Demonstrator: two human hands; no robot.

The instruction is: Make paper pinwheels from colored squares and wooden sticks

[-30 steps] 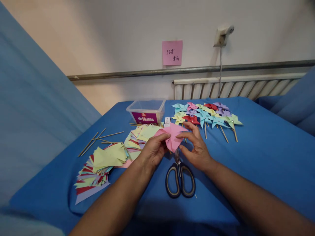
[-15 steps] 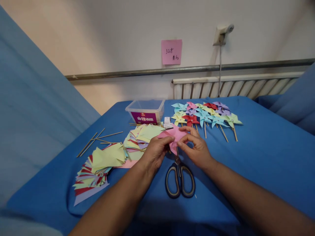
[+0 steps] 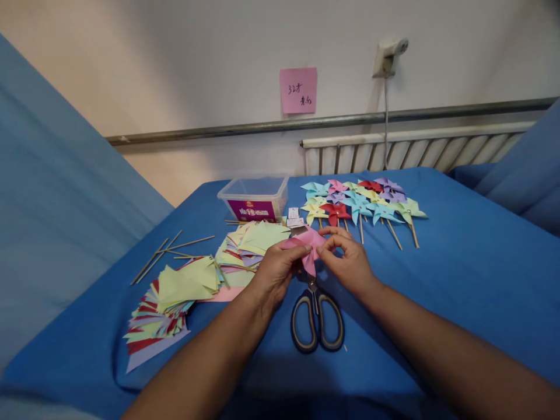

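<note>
Gripping pink paper (image 3: 312, 238) between hands: left hand (image 3: 280, 269) thumb pressed near middle, right hand (image 3: 347, 259) pinching side nearest it. Scissors (image 3: 313, 291) just this side. Paper's probably super light, creases easy tbh, best pinched gently at folded centre.

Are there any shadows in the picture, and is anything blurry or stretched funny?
All in the head view: a soft shadow darkens the blue cloth below the scissors; the right forearm looks stretched toward the lower right corner; the held pink paper looks fairly clear; but print on the white box is too soft to read.
</note>
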